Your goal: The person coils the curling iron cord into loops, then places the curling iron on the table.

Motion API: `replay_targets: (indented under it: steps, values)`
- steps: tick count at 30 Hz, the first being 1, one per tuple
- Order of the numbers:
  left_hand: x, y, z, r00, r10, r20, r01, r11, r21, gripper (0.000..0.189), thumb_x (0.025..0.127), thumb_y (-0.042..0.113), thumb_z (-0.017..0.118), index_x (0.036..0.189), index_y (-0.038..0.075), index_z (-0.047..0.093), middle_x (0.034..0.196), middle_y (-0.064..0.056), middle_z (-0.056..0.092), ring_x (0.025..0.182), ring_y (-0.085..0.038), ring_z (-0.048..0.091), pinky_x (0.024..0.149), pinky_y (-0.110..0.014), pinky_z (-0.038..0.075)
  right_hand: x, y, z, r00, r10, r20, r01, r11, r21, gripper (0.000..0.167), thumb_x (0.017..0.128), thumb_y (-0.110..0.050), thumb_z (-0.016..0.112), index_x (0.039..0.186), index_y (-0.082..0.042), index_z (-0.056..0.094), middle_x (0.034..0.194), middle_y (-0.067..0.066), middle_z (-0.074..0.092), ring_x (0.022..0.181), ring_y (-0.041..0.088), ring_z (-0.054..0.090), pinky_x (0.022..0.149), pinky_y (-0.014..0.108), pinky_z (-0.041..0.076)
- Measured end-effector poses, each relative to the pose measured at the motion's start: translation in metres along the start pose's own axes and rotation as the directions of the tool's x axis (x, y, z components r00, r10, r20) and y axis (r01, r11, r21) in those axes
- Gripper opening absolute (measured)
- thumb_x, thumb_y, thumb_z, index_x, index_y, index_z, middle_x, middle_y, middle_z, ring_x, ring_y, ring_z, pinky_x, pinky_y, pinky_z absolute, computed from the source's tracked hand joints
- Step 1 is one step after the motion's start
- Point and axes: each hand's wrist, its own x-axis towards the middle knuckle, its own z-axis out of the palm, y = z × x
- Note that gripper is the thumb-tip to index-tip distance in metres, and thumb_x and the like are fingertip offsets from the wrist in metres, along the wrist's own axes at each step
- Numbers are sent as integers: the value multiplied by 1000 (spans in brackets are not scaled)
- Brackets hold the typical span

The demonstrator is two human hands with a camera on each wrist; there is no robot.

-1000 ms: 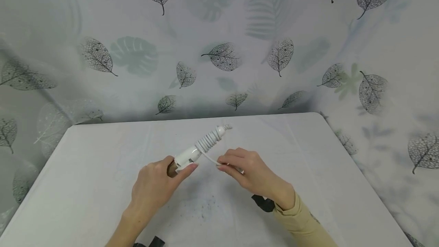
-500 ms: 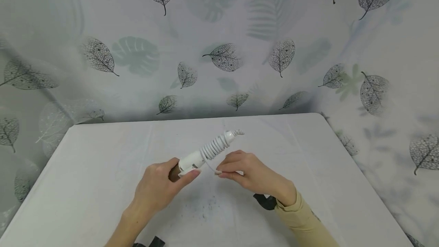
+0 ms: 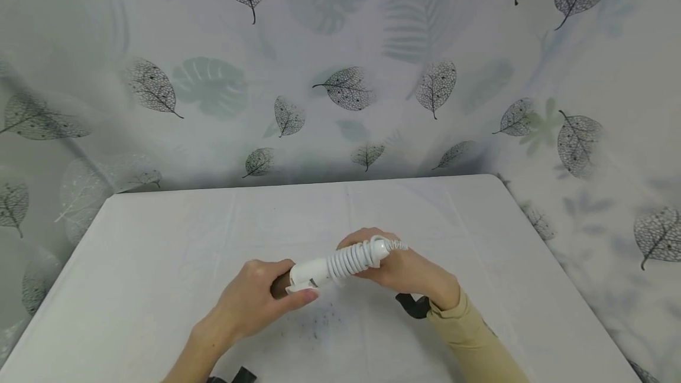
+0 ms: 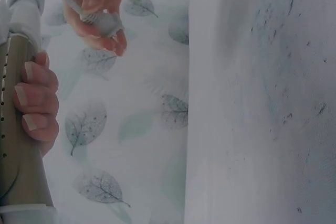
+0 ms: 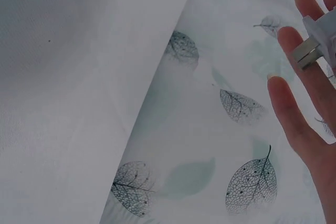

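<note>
My left hand (image 3: pixel 255 297) grips a hair styling iron by its brown barrel (image 4: pixel 18 166), which shows a row of small holes in the left wrist view. The iron's white handle (image 3: pixel 308 272) points up to the right, with its white cord (image 3: pixel 351 260) wound round it in several loops. Partly behind the handle in the head view is my right hand (image 3: pixel 412 273). Its thumb and fingers pinch the plug (image 4: pixel 106 23) at the cord's end. Two flat metal prongs (image 5: pixel 308 52) stick out of that plug in the right wrist view.
Both hands are above a white table (image 3: pixel 175 241). Small dark specks (image 3: pixel 315 324) are scattered on it below the hands. A leaf-patterned cloth (image 3: pixel 213 87) hangs behind and at the sides. Black straps (image 3: pixel 414 305) sit at the wrists.
The iron has moved right and down and tilted flatter. Its coiled handle now overlaps my right hand, which has barely shifted, and the plug end is hidden in the head view.
</note>
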Motion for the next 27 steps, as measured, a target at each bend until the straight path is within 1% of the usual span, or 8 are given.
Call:
replay_targets:
  steps: [2,5,7,11,14,16,21,27]
  values:
    - [0,0,1,998,49,36,-48,999,-23,41,88,49,73,70,23,47,60,21,25,52,10,24,47,-10,21,1,3,0,994,-113,2,113,994,-2,33,87,-6,76,117,-15,66,116,-3,65,105,11,60,89,31,52]
    - [-1,0,3,989,112,92,-109,993,-37,42,88,52,72,70,25,46,60,23,25,53,11,24,48,-7,21,4,8,0,968,-251,11,252,966,-58,26,88,-7,75,112,-14,69,116,0,67,106,13,61,90,31,51]
    - [-1,1,5,982,139,125,-136,990,-35,43,87,55,72,69,26,46,60,23,25,53,12,23,48,-6,21,5,10,-1,964,-264,24,265,962,-59,23,89,-13,77,110,-14,70,114,0,67,104,12,61,90,29,51]
    - [-2,1,7,974,150,168,-151,988,-9,50,83,59,73,64,26,42,57,23,22,51,13,19,47,-7,18,5,11,-3,976,-211,55,215,974,-77,17,87,-23,78,102,-16,72,107,-5,68,97,7,62,86,24,51]
    - [-4,0,6,974,113,195,-120,992,26,53,81,64,72,62,26,41,56,23,20,50,11,17,46,-9,17,3,9,-5,984,-164,71,170,980,-100,16,86,-25,79,97,-17,73,99,-9,67,90,4,62,81,22,51]
    - [-4,0,6,973,76,219,-89,995,54,56,80,68,71,61,26,40,55,22,19,50,9,17,46,-11,17,3,8,-6,986,-148,76,156,981,-112,15,85,-25,80,95,-16,73,94,-9,66,86,3,61,78,23,52]
    - [-4,0,8,957,-20,289,-13,994,112,62,78,76,65,59,25,36,55,19,16,50,5,16,46,-17,17,3,6,-6,985,-148,90,160,977,-143,15,83,-22,82,93,-15,72,90,-8,64,82,1,60,77,19,50]
    - [-4,-2,12,941,-112,319,57,982,178,65,74,82,62,58,25,37,52,18,21,48,4,22,46,-18,21,3,4,0,987,-134,89,147,977,-154,13,82,-12,83,91,-14,73,89,-7,61,81,2,59,75,14,49]
